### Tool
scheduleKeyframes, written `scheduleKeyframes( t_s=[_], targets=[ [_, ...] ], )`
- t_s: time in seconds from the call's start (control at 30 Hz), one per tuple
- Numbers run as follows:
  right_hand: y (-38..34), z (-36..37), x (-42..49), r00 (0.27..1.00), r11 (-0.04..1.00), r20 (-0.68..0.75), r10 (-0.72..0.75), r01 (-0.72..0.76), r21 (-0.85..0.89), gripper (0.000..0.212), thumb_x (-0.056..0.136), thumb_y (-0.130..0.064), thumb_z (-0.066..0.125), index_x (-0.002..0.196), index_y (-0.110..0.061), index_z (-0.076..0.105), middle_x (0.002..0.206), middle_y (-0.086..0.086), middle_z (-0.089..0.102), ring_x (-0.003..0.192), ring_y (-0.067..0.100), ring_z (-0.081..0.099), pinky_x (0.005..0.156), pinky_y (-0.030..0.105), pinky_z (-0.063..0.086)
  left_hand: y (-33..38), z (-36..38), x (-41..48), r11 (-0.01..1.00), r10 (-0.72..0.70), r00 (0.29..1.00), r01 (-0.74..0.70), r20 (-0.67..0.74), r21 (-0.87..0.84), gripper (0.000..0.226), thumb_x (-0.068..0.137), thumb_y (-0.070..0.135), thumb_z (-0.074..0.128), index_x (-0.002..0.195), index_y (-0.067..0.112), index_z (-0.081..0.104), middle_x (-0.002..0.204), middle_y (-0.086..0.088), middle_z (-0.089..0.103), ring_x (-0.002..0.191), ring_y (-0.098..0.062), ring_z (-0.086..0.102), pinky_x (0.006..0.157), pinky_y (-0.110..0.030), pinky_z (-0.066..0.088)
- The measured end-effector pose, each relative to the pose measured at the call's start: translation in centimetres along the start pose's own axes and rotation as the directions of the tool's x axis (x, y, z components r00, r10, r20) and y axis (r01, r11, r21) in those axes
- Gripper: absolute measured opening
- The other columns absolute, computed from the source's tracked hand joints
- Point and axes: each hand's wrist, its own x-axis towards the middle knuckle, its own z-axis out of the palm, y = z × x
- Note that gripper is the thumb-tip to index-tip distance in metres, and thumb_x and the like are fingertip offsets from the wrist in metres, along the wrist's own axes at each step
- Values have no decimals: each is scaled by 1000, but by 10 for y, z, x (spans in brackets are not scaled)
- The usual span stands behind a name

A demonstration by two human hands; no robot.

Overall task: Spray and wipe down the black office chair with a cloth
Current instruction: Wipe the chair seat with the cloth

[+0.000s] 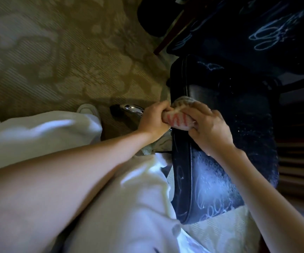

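Cloth position: bunched between both hands, directly above the left edge of the black chair, at mid-scene. My left hand grips the left end of the cloth in a fist. My right hand clamps the right end, fingers curled over it. Both grips are closed on the cloth. Neither hand holds a spray bottle, and no bottle is in view.

Chair position: right half of the scene, running from near to far. One chrome base leg shows to the left of my hands, on the patterned carpet.

Progress, as I judge it: spraying looks done on this side at least. White droplets and looping foam streaks cover the near pad surface below my right wrist. Similar loops mark the far surface at upper right. Wiping appears barely begun, since the streaks look unbroken in both areas. I appear to be folding or wringing the cloth ahead of a stroke.

Remaining work: wipe the near pad, the edge under my hands, then the far surface.
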Motion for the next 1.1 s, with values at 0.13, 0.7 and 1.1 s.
scheduleKeyframes(
  t_s=[0.13, 0.7, 1.1],
  targets=[
    [-1, 8, -32, 1000, 999, -9, 22, -22, 35, 53, 78, -13, 58, 126, -35, 55, 135, -9, 50, 100, 38, 51, 71, 43, 53, 3, -9, -12, 972, 143, 977, -168, 156, 163, 22, 62, 9, 74, 81, 10, 63, 84, -6, 65, 79, -26, 63, 63, -32, 47],
    [8, 17, -55, 998, 993, -65, 0, 8, 120, 49, 77, -7, 62, 122, -28, 62, 131, -3, 57, 101, 44, 53, 79, 47, 53, 65, 13, -20, 729, -261, 945, 58, 199, 682, 18, 87, 8, 58, 105, 8, 61, 111, -13, 63, 104, -32, 60, 78, -36, 47],
    [11, 40, -165, 997, 988, -62, 36, -27, 151, 55, 64, -15, 52, 116, -33, 59, 131, -8, 55, 96, 35, 52, 66, 44, 56, 71, 80, -151, 794, -329, 942, 312, -63, 522, 21, 97, 7, 41, 111, 7, 56, 95, -6, 58, 99, -14, 59, 76, -11, 39]
  ],
)
